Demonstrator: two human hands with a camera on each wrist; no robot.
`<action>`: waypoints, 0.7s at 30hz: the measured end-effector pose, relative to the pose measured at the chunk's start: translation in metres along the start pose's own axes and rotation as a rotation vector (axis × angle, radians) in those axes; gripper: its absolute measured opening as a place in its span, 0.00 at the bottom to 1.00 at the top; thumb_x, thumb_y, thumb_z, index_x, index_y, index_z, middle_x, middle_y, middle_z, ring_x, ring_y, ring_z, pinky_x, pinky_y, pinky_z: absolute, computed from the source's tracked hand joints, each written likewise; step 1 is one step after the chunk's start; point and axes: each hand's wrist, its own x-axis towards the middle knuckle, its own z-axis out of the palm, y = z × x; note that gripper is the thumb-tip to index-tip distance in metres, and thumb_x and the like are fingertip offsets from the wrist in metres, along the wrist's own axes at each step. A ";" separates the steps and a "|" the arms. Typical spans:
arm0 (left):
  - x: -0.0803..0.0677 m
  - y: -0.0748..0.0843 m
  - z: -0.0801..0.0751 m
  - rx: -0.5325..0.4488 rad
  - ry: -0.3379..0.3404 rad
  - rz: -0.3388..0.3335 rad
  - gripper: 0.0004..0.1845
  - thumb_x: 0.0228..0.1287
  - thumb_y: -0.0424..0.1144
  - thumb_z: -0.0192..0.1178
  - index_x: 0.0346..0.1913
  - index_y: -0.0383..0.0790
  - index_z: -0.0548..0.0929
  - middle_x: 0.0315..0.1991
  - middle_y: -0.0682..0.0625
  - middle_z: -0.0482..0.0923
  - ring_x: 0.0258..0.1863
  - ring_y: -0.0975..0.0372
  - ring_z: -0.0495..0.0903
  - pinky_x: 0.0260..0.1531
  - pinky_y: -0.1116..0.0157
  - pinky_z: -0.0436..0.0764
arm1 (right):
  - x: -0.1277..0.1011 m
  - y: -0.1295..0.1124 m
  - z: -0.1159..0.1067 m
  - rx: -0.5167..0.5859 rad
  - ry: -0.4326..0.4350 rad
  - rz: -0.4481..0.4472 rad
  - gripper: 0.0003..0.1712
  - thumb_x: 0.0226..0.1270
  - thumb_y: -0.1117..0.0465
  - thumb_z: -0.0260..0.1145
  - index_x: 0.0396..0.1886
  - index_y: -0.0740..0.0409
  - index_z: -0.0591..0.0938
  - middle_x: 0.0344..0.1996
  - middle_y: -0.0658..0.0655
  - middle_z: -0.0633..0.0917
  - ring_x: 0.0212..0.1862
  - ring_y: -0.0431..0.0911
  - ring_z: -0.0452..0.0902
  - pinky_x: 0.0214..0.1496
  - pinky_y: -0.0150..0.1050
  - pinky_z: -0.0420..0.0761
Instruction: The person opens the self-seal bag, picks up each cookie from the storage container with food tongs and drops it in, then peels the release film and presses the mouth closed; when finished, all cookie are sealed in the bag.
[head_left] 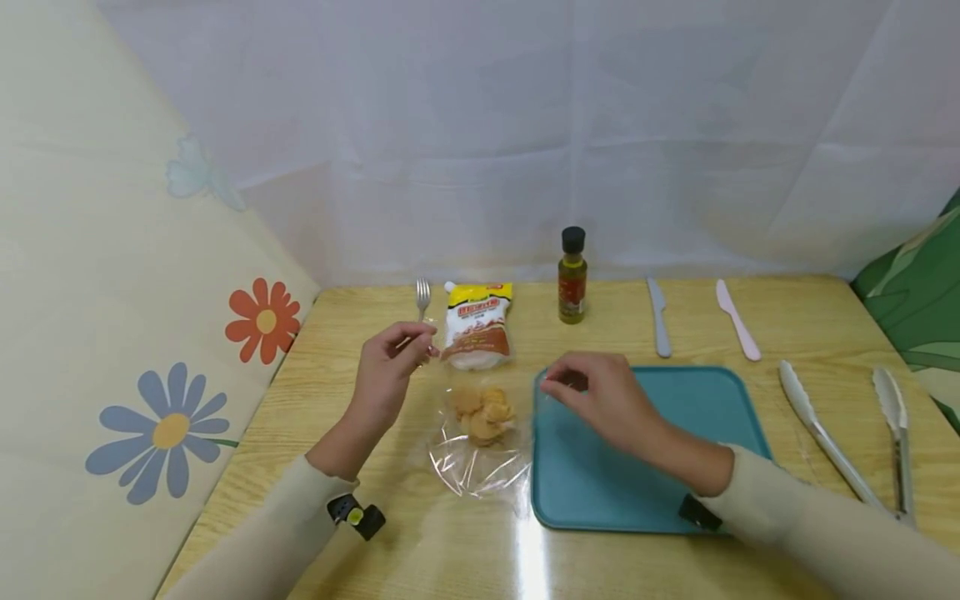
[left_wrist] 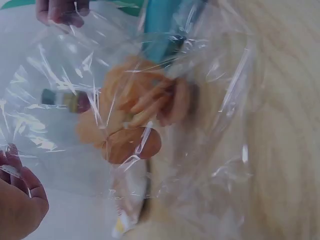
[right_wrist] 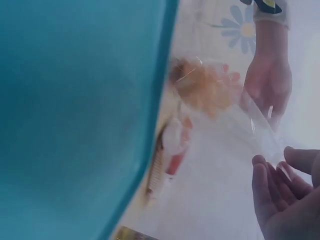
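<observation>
Crinkled clear plastic bag (left_wrist: pixel 165 100) fills my left wrist view, with a small heap of round golden-brown snacks (left_wrist: pixel 132 115) bunched inside it. From the head camera I see the bag lying on the pale wooden table (head_left: pixel 315 500), just left of the teal rectangular plastic tray (head_left: pixel 697 408) and in front of the white-and-yellow sauce pouch (head_left: pixel 477 327).

My left hand (head_left: pixel 388 379) is raised, fingers curled, pinching one edge of the film; my right hand (head_left: pixel 600 396) hovers over the tray's near-left corner, fingertips closed on the other edge. The mouth is stretched between them.

To do this well, I judge both pinches should stay firm and even, keeping the opening taut and lifted so the snacks do not slide out onto the table. I would keep the mouth over the tray's rim, since thin film slips easily and tears if pulled unevenly.
</observation>
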 end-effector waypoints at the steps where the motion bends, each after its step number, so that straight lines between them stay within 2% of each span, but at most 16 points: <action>1: -0.001 0.004 -0.002 -0.012 0.007 0.018 0.10 0.74 0.26 0.59 0.40 0.41 0.87 0.37 0.53 0.83 0.32 0.65 0.82 0.36 0.70 0.82 | 0.002 -0.002 -0.001 -0.005 0.008 -0.017 0.03 0.68 0.60 0.74 0.36 0.53 0.89 0.32 0.44 0.88 0.35 0.36 0.83 0.39 0.34 0.85; 3: -0.003 0.012 -0.007 -0.033 0.019 0.052 0.11 0.74 0.26 0.59 0.40 0.43 0.88 0.37 0.53 0.83 0.33 0.64 0.83 0.37 0.70 0.83 | 0.007 -0.006 -0.004 -0.018 0.024 -0.050 0.02 0.67 0.61 0.75 0.36 0.53 0.89 0.32 0.45 0.88 0.35 0.35 0.83 0.39 0.33 0.85; 6: -0.008 0.022 -0.013 -0.056 0.034 0.095 0.09 0.74 0.26 0.60 0.42 0.40 0.88 0.36 0.52 0.83 0.34 0.64 0.84 0.37 0.69 0.84 | 0.013 -0.012 -0.007 -0.022 0.047 -0.087 0.01 0.67 0.62 0.74 0.37 0.54 0.88 0.33 0.45 0.88 0.35 0.36 0.84 0.39 0.35 0.86; 13: -0.020 0.043 -0.025 -0.023 0.053 0.215 0.06 0.73 0.27 0.60 0.45 0.30 0.87 0.37 0.47 0.83 0.35 0.62 0.86 0.39 0.68 0.86 | 0.025 -0.025 -0.011 -0.004 0.127 -0.224 0.03 0.69 0.65 0.72 0.40 0.58 0.88 0.35 0.49 0.88 0.37 0.38 0.85 0.40 0.36 0.87; 17: -0.025 0.049 -0.030 0.001 0.048 0.280 0.06 0.72 0.25 0.60 0.45 0.25 0.85 0.37 0.45 0.84 0.34 0.61 0.86 0.37 0.68 0.86 | 0.030 -0.030 -0.013 -0.005 0.152 -0.264 0.04 0.70 0.66 0.71 0.43 0.58 0.88 0.37 0.52 0.88 0.37 0.40 0.85 0.41 0.36 0.87; 21: -0.026 0.050 -0.034 0.044 0.022 0.309 0.07 0.72 0.24 0.60 0.46 0.19 0.83 0.38 0.48 0.86 0.35 0.62 0.87 0.37 0.69 0.86 | 0.033 -0.030 -0.013 -0.006 0.166 -0.280 0.06 0.70 0.67 0.70 0.44 0.59 0.88 0.38 0.52 0.88 0.38 0.41 0.85 0.41 0.35 0.87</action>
